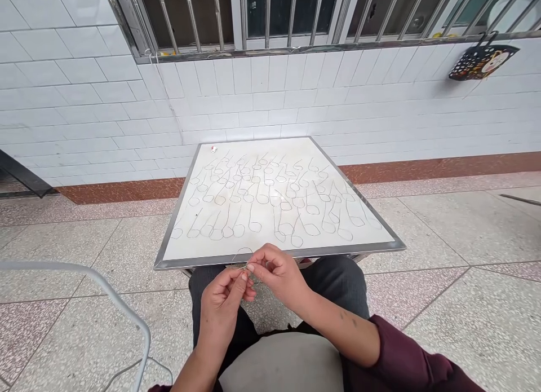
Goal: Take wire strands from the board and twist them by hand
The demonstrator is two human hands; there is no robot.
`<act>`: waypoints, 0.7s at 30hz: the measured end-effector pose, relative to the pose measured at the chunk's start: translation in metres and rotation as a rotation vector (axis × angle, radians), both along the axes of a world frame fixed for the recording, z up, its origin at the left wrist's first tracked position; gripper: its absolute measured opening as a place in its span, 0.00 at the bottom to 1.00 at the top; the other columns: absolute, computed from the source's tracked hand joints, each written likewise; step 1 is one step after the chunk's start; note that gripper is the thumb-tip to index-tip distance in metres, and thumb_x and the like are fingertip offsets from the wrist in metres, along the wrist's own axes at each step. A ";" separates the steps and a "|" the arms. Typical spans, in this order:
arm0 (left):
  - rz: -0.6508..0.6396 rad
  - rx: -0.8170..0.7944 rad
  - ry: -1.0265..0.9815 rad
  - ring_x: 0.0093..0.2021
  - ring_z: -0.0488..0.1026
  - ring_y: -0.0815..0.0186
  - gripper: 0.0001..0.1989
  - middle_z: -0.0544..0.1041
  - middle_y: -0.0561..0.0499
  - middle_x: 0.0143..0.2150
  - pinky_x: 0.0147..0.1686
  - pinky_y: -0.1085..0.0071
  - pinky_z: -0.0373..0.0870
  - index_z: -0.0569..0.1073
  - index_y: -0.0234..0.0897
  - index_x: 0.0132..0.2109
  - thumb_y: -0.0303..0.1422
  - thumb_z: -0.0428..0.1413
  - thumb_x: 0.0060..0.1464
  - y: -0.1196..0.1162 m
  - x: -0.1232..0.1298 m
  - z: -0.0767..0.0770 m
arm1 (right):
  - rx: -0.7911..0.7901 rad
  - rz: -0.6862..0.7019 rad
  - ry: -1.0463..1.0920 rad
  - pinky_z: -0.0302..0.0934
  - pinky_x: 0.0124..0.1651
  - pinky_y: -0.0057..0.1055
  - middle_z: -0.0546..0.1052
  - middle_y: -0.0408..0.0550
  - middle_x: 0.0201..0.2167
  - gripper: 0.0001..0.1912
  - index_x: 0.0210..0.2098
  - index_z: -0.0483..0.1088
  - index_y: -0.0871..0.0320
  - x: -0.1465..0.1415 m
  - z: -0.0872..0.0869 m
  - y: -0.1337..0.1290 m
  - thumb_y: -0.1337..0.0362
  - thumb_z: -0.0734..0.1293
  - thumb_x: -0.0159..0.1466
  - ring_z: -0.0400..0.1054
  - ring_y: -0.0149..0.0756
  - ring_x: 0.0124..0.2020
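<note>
Over my lap, just in front of the table's near edge, my left hand (226, 299) and my right hand (273, 273) meet with thumbs and fingers pinched. Between them is a thin looped cord (244, 250), its loop rising above the fingertips against the table edge. Both hands pinch it at nearly the same spot, where a short stretch looks lighter. Fingers hide the exact join. On the white table (262, 145) lie several rows of similar thin looped cords (255, 227), each with a round loop and a long tail.
A small white and red item (213, 149) sits at the table's far left corner. A pale curved tube (114, 296) arches at my left. Behind the table stands a tiled wall (270, 101) with a barred window (291, 20). A patterned bag (483, 62) hangs at right.
</note>
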State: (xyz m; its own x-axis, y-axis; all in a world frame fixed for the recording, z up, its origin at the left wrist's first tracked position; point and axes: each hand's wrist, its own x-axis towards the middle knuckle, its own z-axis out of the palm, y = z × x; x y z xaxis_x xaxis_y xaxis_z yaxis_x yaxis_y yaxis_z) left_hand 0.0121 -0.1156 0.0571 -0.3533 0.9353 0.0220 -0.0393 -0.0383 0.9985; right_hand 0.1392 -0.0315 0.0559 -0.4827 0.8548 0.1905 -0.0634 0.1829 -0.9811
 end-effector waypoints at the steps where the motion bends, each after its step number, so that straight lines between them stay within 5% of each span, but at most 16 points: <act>1: 0.006 0.003 -0.003 0.27 0.74 0.67 0.10 0.77 0.52 0.29 0.29 0.72 0.74 0.79 0.38 0.36 0.40 0.60 0.58 0.000 0.000 0.000 | -0.002 -0.012 0.005 0.58 0.31 0.29 0.69 0.41 0.27 0.05 0.29 0.72 0.55 0.000 0.000 -0.001 0.62 0.69 0.61 0.62 0.30 0.28; 12: 0.067 0.014 -0.058 0.29 0.71 0.68 0.10 0.76 0.51 0.33 0.32 0.72 0.70 0.80 0.38 0.38 0.40 0.61 0.55 0.008 0.004 -0.012 | -0.031 -0.046 0.056 0.56 0.30 0.28 0.67 0.40 0.27 0.06 0.29 0.69 0.56 -0.006 -0.005 -0.002 0.62 0.67 0.61 0.61 0.29 0.28; 17: 0.028 -0.009 -0.189 0.29 0.67 0.69 0.16 0.72 0.54 0.32 0.31 0.72 0.68 0.78 0.41 0.50 0.40 0.61 0.55 0.010 0.006 -0.007 | -0.055 -0.039 0.057 0.58 0.29 0.27 0.69 0.41 0.29 0.07 0.28 0.68 0.56 -0.007 -0.009 -0.002 0.61 0.68 0.61 0.62 0.29 0.27; 21: 0.010 0.002 -0.103 0.31 0.66 0.67 0.17 0.74 0.50 0.38 0.35 0.70 0.67 0.79 0.41 0.52 0.41 0.60 0.57 0.010 0.003 -0.006 | -0.048 -0.039 0.057 0.59 0.30 0.28 0.69 0.41 0.28 0.09 0.27 0.68 0.56 -0.009 -0.014 -0.002 0.61 0.68 0.62 0.63 0.29 0.27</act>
